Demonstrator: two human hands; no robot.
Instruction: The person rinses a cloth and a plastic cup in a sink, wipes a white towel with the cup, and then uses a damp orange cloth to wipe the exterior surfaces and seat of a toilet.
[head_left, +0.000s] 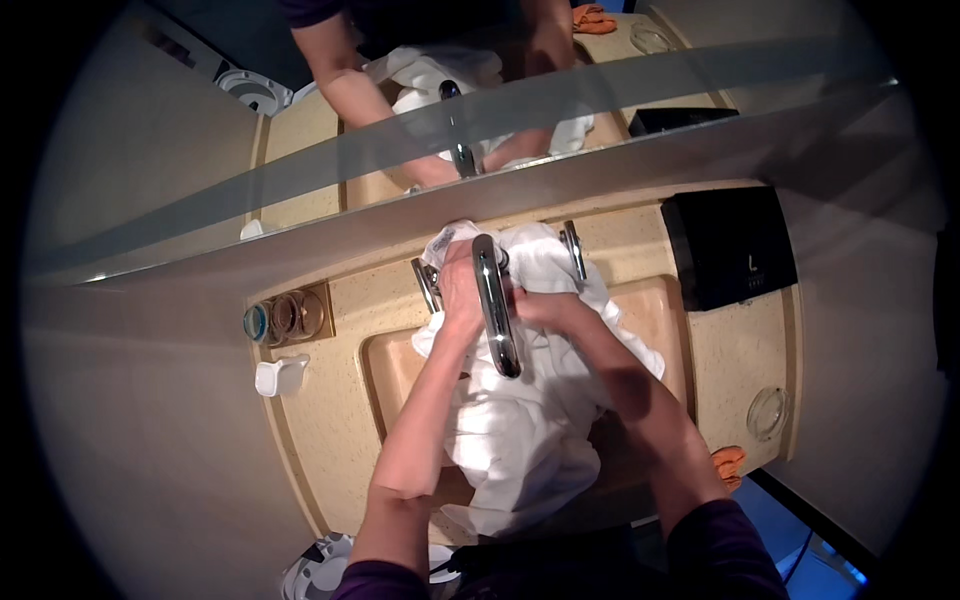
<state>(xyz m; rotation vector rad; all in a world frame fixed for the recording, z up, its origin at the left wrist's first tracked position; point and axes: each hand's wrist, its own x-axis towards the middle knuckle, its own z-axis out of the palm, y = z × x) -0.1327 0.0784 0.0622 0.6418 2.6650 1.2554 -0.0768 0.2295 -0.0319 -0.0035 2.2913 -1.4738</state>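
A large white towel (525, 420) lies bunched across the tan sink basin (664, 322) and up over the faucet base. Left of the curved chrome spout (495, 307), my left hand (459, 289) presses on the cloth near its upper edge, fingers partly hidden. On the spout's other side my right hand (544, 309) reaches into the towel, its fingertips covered by the cloth and the spout. Chrome handles stand at either side, the left handle (426, 285) beside my left hand and the right handle (574, 251) against the towel.
A black box (731, 247) stands at the counter's back right, above a clear glass dish (768, 414) and an orange cloth (729, 466). Several glasses (289, 315) sit on a tray at the left, near a white cup (279, 376). A mirror (300, 172) runs behind the counter (322, 420).
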